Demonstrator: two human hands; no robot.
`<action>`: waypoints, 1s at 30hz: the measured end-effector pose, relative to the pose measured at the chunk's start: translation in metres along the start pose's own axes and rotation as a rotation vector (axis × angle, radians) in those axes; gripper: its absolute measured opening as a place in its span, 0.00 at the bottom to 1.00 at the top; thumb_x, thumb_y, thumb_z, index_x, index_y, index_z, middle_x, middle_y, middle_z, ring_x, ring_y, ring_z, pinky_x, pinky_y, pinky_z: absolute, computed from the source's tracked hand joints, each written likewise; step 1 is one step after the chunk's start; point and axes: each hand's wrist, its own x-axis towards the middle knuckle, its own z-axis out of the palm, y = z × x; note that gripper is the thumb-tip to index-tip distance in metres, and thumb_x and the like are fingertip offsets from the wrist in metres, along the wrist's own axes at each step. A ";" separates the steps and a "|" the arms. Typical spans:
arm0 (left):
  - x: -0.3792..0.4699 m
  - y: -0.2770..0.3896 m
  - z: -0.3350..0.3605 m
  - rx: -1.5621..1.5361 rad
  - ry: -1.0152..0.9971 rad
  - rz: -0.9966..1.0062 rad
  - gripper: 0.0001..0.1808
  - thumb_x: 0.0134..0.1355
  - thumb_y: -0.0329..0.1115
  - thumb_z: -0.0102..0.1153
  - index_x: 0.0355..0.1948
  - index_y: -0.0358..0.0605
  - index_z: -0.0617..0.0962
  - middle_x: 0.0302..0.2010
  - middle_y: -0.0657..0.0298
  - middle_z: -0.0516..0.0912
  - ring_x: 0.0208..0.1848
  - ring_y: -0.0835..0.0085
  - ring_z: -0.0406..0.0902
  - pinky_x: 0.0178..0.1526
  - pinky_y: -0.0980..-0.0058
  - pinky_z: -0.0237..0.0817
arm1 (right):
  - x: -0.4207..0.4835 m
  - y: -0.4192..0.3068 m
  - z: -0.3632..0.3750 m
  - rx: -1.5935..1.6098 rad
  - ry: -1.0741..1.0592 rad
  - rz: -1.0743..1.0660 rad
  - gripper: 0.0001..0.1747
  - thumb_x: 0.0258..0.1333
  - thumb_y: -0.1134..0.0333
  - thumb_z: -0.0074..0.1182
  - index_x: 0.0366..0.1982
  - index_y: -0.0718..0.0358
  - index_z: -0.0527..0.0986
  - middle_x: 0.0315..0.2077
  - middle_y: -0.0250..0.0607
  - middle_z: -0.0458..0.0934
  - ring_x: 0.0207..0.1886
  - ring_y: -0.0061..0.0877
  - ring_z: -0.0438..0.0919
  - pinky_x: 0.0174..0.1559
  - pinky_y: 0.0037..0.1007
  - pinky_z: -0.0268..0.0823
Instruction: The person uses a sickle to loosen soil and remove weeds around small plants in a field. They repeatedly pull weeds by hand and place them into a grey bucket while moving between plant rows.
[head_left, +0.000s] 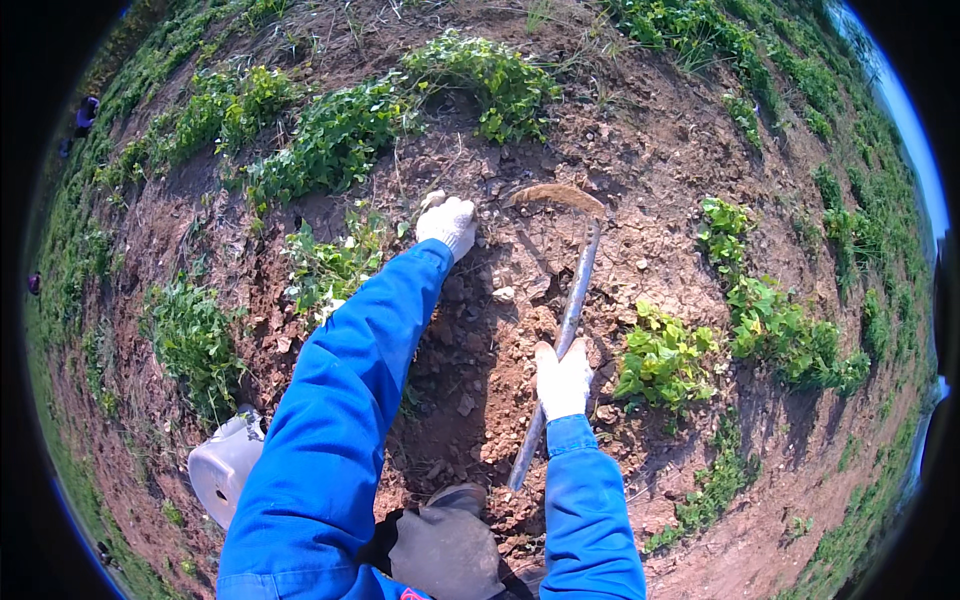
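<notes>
My left hand (447, 223), in a white knitted glove, has its fingers curled low over the soil beside a leafy plant (341, 255); thin stems lie near the fingers, and what it may hold is hidden. My right hand (564, 379), gloved too, is closed around the metal handle (579, 289) of a sickle. The sickle's curved, soil-covered blade (559, 195) lies at the handle's far end, to the right of my left hand. Blue sleeves cover both arms. Broken brown soil (510, 375) lies between the hands.
A pale plastic container (225, 469) with a hole lies tipped at the lower left. Leafy vines (330, 142) run across the ground ahead, and more plants (664, 356) grow at the right. A boot or shoe (459, 496) shows below. Distant people (87, 112) appear at the left rim.
</notes>
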 end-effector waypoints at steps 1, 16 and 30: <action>-0.001 -0.001 0.001 -0.008 0.010 0.006 0.11 0.61 0.43 0.67 0.41 0.52 0.84 0.44 0.55 0.85 0.55 0.52 0.80 0.57 0.56 0.73 | 0.002 0.003 0.012 -0.133 0.029 -0.092 0.37 0.62 0.48 0.61 0.57 0.74 0.69 0.40 0.62 0.84 0.43 0.51 0.85 0.49 0.49 0.76; -0.058 -0.031 -0.006 -0.135 -0.041 0.148 0.08 0.63 0.41 0.66 0.39 0.52 0.85 0.41 0.54 0.84 0.44 0.49 0.84 0.46 0.53 0.75 | -0.087 0.073 -0.023 0.086 -0.118 0.092 0.28 0.55 0.56 0.68 0.49 0.69 0.76 0.30 0.55 0.85 0.35 0.47 0.86 0.41 0.45 0.77; -0.055 -0.073 -0.039 0.078 -0.049 0.102 0.11 0.63 0.37 0.64 0.44 0.47 0.82 0.61 0.51 0.81 0.46 0.46 0.84 0.49 0.53 0.77 | -0.011 0.008 0.018 0.294 -0.132 0.089 0.26 0.61 0.61 0.65 0.55 0.69 0.73 0.27 0.43 0.81 0.21 0.29 0.80 0.26 0.34 0.73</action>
